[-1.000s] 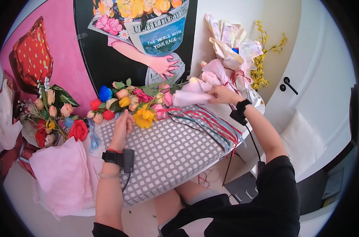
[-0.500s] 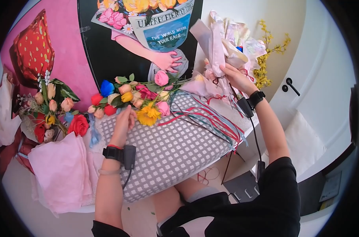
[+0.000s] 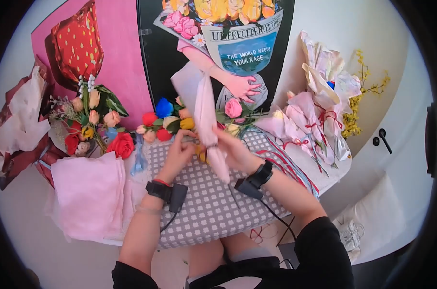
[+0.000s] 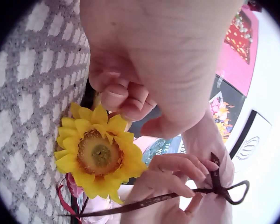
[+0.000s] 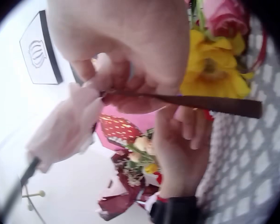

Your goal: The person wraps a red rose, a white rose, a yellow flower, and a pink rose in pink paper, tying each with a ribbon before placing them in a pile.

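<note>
A slim bouquet wrapped in pale pink paper (image 3: 205,108) stands tilted over the table in the head view. My right hand (image 3: 234,151) grips it around its tied waist. A dark brown ribbon (image 4: 217,179) is knotted there in a bow, one long tail hanging past the fingers. A thin dark stem pokes out of the lower paper end. Close beside the bouquet, my left hand (image 3: 179,153) hovers with loosely bent fingers and nothing held in them. Just below that hand, in the left wrist view, lies a yellow sunflower (image 4: 100,154).
Loose roses and other flowers (image 3: 164,107) line the back of the checked cloth (image 3: 194,216). Folded pink paper (image 3: 87,192) lies at left, near a dark red bouquet wrap (image 3: 21,139). Ribbons (image 3: 288,166) and several wrapped bouquets (image 3: 300,115) are at right.
My right hand lifted the wrapped bouquet from the table, raised it at the right, then brought it to the middle. My left hand stayed near the sunflower. The head view turned rightward to leftward.
</note>
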`<move>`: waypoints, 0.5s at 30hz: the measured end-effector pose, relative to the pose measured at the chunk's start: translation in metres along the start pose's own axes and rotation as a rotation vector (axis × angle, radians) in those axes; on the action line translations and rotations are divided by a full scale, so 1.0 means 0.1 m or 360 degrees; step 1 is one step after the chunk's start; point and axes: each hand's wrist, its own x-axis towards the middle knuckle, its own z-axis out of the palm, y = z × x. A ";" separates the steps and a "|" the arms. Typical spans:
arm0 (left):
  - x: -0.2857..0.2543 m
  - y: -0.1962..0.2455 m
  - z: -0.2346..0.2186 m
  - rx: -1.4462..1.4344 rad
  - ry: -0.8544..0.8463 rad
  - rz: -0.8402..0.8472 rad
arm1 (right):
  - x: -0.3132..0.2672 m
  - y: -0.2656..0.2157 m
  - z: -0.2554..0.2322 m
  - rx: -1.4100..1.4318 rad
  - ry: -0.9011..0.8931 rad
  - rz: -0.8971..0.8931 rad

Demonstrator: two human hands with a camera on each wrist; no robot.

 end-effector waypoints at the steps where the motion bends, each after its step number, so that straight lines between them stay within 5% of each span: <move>1: 0.01 -0.12 0.00 0.0018 0.0001 0.0011 | -0.03 0.05 0.03 -0.0065 -0.0056 -0.0010; 3: 0.06 -0.31 0.03 0.0517 -0.0077 0.0487 | -0.01 0.26 -0.13 0.0087 -0.0004 0.0103; 5: 0.05 -0.30 0.01 0.0731 -0.0189 0.0463 | -0.08 0.32 -0.11 0.0003 -0.0118 0.0106; 7: 0.11 -0.28 0.06 0.0731 -0.0045 0.0743 | -0.11 0.33 -0.11 0.0021 -0.0156 0.0150; 12: 0.16 -0.18 0.07 0.0855 0.0089 0.0742 | -0.10 0.33 -0.14 0.0139 -0.0190 0.0151; 15: 0.32 -0.07 0.17 0.0702 0.0169 0.0513 | -0.11 0.33 -0.19 0.0246 -0.0471 0.0245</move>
